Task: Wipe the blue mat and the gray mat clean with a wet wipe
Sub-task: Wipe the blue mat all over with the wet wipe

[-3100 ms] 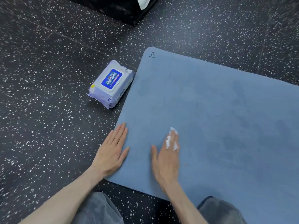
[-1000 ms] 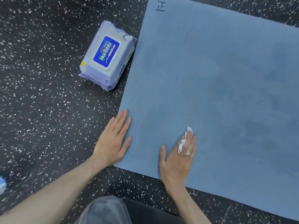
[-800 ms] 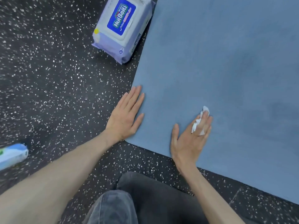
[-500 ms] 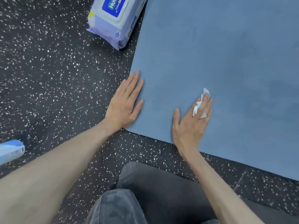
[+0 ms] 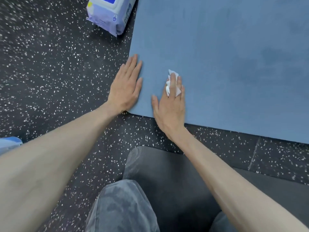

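My right hand (image 5: 168,104) presses the wet wipe (image 5: 172,82) under straight fingers near the blue mat (image 5: 225,56) corner. My left hand (image 5: 126,86), at nine o'clock, fingers flat together, pins the edge, presumably against sliding. Gray mat (image 5: 175,173) beneath my knees.

Lilac plastic wet-wipe pack (image 5: 111,14): top cropped, label unreadable. White crumpled wipe (image 5: 169,86): mostly hidden under right-hand fingers (image 5: 175,84). Pale blue object (image 5: 9,144) (left edge): cropped, blurred, unidentifiable.
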